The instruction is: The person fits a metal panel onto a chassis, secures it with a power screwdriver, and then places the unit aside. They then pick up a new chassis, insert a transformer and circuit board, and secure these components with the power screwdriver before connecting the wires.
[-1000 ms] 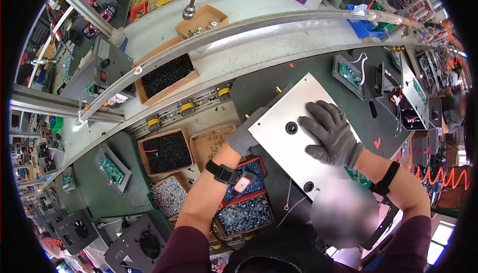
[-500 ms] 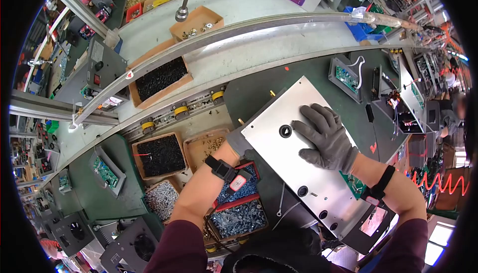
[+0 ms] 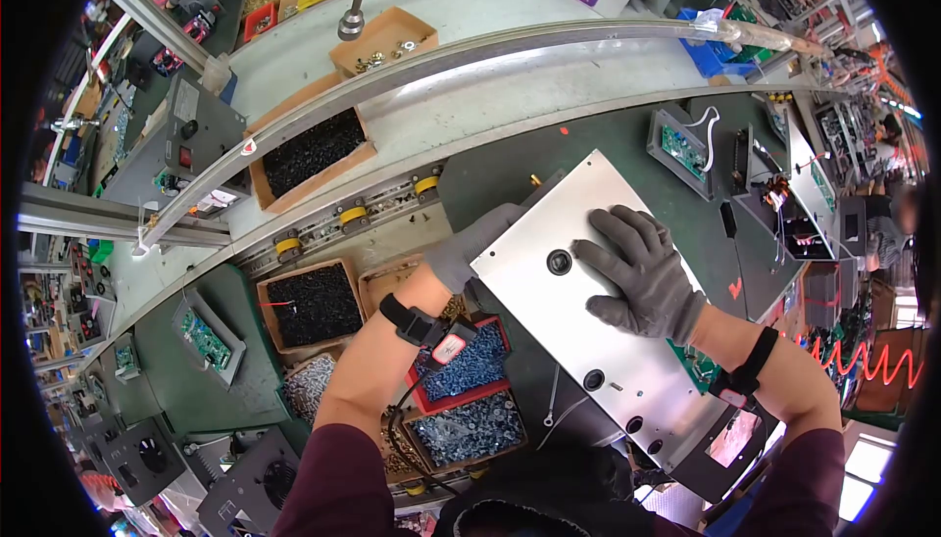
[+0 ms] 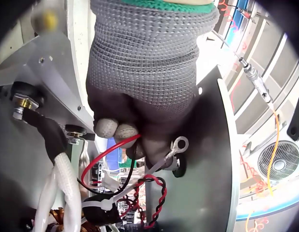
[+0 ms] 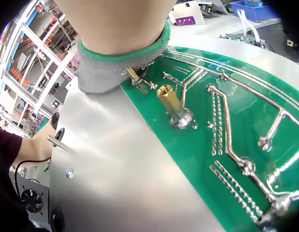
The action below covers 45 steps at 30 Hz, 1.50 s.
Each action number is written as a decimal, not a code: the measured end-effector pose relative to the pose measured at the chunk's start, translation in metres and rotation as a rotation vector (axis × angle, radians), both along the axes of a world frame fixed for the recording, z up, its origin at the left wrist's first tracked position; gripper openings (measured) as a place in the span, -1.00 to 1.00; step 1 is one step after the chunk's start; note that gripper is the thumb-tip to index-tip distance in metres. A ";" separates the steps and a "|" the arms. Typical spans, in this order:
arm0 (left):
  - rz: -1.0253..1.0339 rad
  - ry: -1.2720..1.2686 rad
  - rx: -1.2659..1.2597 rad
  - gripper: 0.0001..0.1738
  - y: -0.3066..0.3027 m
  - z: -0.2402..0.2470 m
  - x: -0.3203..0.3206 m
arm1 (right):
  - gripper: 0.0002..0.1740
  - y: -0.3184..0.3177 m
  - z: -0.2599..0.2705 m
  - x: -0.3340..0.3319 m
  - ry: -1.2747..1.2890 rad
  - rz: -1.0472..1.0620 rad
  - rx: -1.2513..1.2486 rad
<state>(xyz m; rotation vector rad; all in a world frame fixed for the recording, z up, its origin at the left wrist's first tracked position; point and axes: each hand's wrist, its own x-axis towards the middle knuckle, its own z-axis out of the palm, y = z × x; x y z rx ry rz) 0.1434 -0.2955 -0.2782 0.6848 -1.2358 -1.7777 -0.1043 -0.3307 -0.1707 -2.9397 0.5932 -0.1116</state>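
Observation:
A silvery metal panel [image 3: 539, 287] with black grommets [image 3: 559, 263] forms the top of a chassis on the bench. My gloved right hand [image 3: 637, 277] rests on it, fingers spread. My gloved left hand [image 3: 475, 248] reaches under the far-left edge of the panel, its fingers hidden in the head view. In the left wrist view its curled fingers [image 4: 125, 133] pinch red and black wires [image 4: 108, 153] inside the chassis. A ring terminal [image 4: 179, 144] overlaps the thumb side. A green circuit board [image 5: 188, 140] with brass standoffs [image 5: 170, 99] lies beside the panel under my right wrist.
Cardboard boxes of black screws [image 3: 319, 307] and a red bin of bluish fasteners [image 3: 466, 366] stand left of the chassis. A metal rail [image 3: 549, 35] crosses beyond. Another circuit-board unit [image 3: 683, 150] sits at the back right. A driver [image 3: 351, 25] hangs overhead.
The view shifts slightly, and the panel's near end has come into sight. My left forearm moves a little leftward, with the hand staying at the panel's edge. The right hand keeps its place on the panel.

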 end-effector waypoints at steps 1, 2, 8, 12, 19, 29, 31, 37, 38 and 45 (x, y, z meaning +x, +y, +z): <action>-0.001 0.008 0.051 -0.50 -0.001 0.000 -0.001 | -0.31 0.000 0.000 0.000 0.001 -0.002 -0.003; -0.001 0.011 0.049 -0.50 0.000 0.001 0.000 | -0.31 0.000 0.001 0.000 0.004 -0.001 -0.006; -0.032 0.577 0.354 -0.38 0.009 -0.024 -0.026 | -0.32 -0.003 -0.003 0.000 -0.011 -0.007 0.001; 0.021 0.592 0.351 -0.26 0.015 -0.035 -0.032 | -0.31 -0.002 -0.003 0.001 -0.012 0.002 -0.016; 0.016 -0.032 -0.105 -0.40 0.019 -0.030 0.000 | -0.31 -0.001 -0.003 0.002 0.001 -0.017 0.034; 0.281 -0.318 -0.084 -0.59 0.047 0.003 0.008 | -0.27 0.004 0.012 0.002 0.007 0.017 -0.046; 0.620 -0.334 0.010 -0.58 0.072 0.020 0.026 | -0.29 -0.002 0.033 0.013 0.064 0.045 0.033; 0.847 -0.499 0.178 -0.61 0.184 0.038 0.030 | -0.79 0.003 0.022 0.057 0.157 0.078 0.241; 0.916 -0.442 0.117 -0.64 0.200 0.028 0.018 | -0.79 0.004 0.026 0.061 0.230 0.139 0.162; 0.524 -0.545 0.514 -0.67 0.297 -0.032 -0.069 | -0.78 0.004 0.211 0.004 -0.534 -0.133 0.172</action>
